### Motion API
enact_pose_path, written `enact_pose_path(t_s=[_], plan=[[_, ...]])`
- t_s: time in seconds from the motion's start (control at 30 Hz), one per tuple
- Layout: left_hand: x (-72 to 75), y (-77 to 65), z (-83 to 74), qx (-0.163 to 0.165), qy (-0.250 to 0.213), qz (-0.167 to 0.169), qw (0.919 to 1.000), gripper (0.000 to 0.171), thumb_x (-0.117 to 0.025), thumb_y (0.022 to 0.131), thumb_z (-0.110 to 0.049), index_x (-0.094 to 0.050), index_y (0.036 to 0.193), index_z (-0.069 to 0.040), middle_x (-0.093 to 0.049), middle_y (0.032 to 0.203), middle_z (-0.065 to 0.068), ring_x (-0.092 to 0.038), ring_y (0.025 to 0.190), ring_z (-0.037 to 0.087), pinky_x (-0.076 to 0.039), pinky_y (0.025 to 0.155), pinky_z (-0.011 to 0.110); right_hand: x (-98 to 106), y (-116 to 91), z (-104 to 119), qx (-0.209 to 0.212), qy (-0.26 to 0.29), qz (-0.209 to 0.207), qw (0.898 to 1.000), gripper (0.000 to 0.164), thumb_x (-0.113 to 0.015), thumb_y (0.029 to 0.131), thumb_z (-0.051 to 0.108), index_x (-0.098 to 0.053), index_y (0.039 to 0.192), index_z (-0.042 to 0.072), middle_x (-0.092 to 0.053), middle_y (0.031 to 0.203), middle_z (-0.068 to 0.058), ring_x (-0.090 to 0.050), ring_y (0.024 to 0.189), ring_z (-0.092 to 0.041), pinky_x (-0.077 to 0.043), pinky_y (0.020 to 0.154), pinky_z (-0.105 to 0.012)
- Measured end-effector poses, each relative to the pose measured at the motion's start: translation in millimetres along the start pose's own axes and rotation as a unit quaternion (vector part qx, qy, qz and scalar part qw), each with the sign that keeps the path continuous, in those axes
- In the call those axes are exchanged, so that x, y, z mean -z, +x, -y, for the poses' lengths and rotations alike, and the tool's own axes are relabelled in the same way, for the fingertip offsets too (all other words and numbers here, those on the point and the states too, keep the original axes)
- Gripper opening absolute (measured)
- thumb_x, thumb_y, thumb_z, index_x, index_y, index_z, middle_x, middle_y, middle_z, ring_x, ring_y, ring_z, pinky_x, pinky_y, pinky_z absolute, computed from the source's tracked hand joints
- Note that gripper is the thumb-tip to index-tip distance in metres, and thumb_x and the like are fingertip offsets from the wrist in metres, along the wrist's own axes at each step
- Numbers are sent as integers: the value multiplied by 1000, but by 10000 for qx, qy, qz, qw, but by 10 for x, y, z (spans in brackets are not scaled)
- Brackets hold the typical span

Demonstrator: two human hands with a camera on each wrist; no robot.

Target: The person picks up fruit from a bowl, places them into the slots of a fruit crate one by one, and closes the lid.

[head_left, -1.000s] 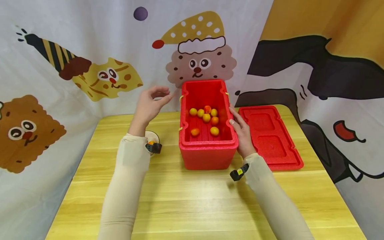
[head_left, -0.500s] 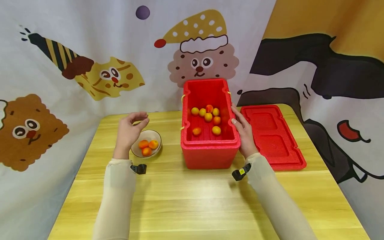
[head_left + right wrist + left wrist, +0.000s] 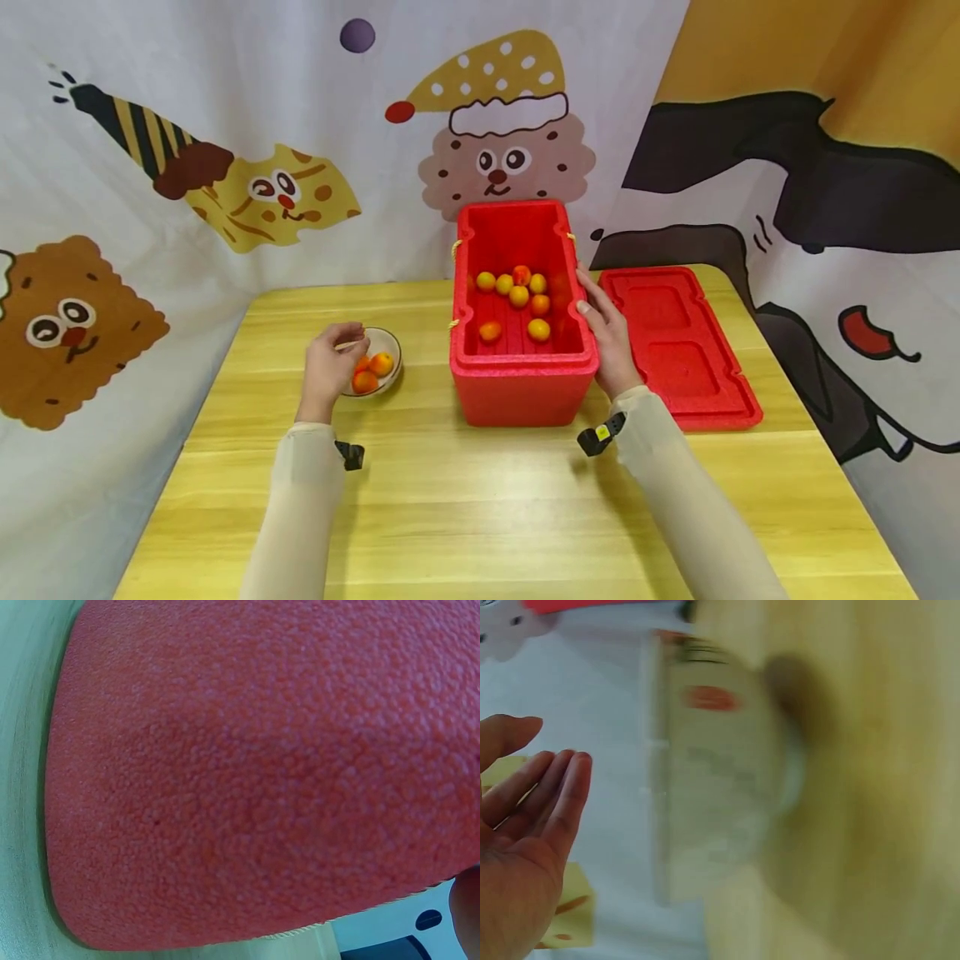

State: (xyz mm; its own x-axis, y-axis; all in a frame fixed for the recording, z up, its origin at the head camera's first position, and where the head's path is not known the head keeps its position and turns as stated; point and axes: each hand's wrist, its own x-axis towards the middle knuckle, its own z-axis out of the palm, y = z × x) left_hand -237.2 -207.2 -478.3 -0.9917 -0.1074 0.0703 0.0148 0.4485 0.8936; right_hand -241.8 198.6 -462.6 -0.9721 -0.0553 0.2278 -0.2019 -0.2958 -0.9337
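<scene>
My left hand (image 3: 330,360) is over the left side of a small pale bowl (image 3: 392,340), its fingers loosely bent with nothing between them. Small round orange fruit (image 3: 365,382) lie in the bowl, partly hidden by that hand. In the left wrist view the bowl (image 3: 712,787) appears blurred and sideways, apart from the fingers (image 3: 568,796). With its fingers along the right rim, my right hand (image 3: 611,342) touches a deep red foam box (image 3: 525,390). Inside the box are several small yellow and orange fruit (image 3: 519,297). The right wrist view is mostly filled by the box wall (image 3: 255,795).
A red lid (image 3: 678,350) lies flat on the wooden table (image 3: 480,508), just right of the box. Behind the table hangs a cartoon-printed cloth (image 3: 300,83), close to the back of the box.
My left hand has moved from the box's left side back leftward, then lowered toward the bowl. The right hand and the box have stayed in place.
</scene>
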Motion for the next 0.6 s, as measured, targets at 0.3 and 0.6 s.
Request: enact_pose_path(t_s=[0.3, 0.6], plan=[[-110, -49, 313, -255, 445, 54, 9987, 36, -69, 89, -1, -60, 123, 10, -58, 118, 25, -59, 109, 38, -50, 93, 44, -35, -38, 27, 2, 131, 10, 9999, 52, -54, 101, 16, -41, 151, 18, -31, 157, 7, -27, 142, -19, -43, 101, -38], [-133, -41, 355, -441, 1166, 220, 9920, 38, -71, 88, -5, -60, 122, 9, -60, 116, 24, -59, 107, 38, -49, 93, 47, -90, -47, 109, 90, 106, 55, 9999, 52, -53, 101, 12, -39, 152, 12, -30, 158, 4, -25, 143, -19, -43, 101, -31]])
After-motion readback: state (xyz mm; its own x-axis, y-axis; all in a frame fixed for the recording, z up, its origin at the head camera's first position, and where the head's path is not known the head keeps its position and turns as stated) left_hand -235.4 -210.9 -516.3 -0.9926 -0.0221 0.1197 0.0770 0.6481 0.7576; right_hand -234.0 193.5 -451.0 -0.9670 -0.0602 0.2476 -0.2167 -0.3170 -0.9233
